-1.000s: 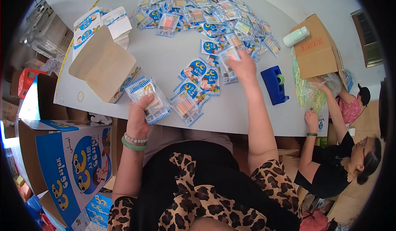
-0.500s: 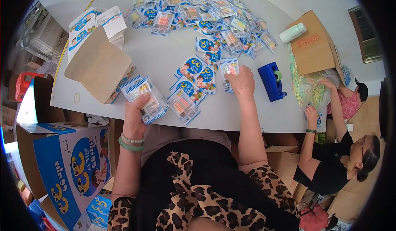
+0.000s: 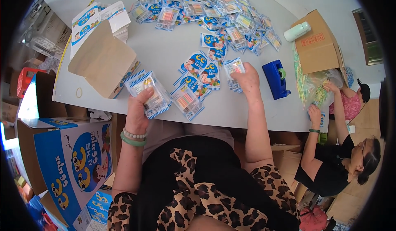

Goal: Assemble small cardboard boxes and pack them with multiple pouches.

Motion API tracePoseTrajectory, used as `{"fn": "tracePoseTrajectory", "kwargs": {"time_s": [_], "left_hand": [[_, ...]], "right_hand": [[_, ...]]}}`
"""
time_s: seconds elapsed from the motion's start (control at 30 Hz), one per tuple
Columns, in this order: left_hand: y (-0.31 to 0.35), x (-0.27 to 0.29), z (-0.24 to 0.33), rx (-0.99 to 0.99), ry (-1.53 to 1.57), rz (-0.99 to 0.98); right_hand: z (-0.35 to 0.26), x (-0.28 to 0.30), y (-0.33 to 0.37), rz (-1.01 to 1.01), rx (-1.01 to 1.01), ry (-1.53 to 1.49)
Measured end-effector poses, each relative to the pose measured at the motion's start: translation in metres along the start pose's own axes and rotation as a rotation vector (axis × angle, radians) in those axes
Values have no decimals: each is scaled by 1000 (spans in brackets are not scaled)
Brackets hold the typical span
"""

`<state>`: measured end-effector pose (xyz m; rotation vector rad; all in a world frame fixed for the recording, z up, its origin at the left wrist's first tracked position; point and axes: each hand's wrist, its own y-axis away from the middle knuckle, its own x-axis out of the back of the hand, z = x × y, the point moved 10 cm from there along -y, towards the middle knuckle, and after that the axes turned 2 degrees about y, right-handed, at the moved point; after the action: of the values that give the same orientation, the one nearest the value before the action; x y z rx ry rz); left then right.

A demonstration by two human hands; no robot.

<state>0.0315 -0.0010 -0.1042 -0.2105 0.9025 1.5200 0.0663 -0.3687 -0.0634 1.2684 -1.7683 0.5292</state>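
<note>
In my left hand (image 3: 139, 108) is a small stack of clear-and-blue snack packets (image 3: 153, 91), held upright-tilted over the table's near edge with the thumb across the front. My right hand (image 3: 250, 82) grips the right side of a single packet (image 3: 232, 67), thumb on top; its fingertips underneath are hidden. Between the hands lie several loose packets, some showing the blue printed side (image 3: 198, 63) and one, with coloured sticks inside (image 3: 186, 100), face up beside the held stack.
A big heap of packets (image 3: 214, 8) covers the far table. An open carton (image 3: 101, 60) and stacked flat cartons (image 3: 116, 18) stand left. Right are a blue tape dispenser (image 3: 275, 80), a brown box (image 3: 315, 45), a pale bottle (image 3: 297, 31) and a co-worker (image 3: 330, 165) handling a clear bag.
My right thumb has slid further right on the packet, toward its edge. The whole view has shifted slightly; the left hand keeps its stack in nearly the same place.
</note>
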Motion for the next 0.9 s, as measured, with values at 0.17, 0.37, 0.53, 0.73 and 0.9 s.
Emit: {"fn": "tracePoseTrajectory", "kwargs": {"time_s": [0.17,0.37,0.53,0.73,0.9], "left_hand": [[-2,2,1,-25,-25,6],[2,-1,0,9,24,13],[1,-3,2,-41,43,14],[2,3,2,-45,66,15],[4,-2,1,-19,83,-3]], "right_hand": [[-29,17,41,72,133,-66],[-92,-69,127,-448,126,-511],[-117,-72,143,-67,435,116],[-128,-71,151,-18,589,171],[-129,-71,147,-123,521,41]]}}
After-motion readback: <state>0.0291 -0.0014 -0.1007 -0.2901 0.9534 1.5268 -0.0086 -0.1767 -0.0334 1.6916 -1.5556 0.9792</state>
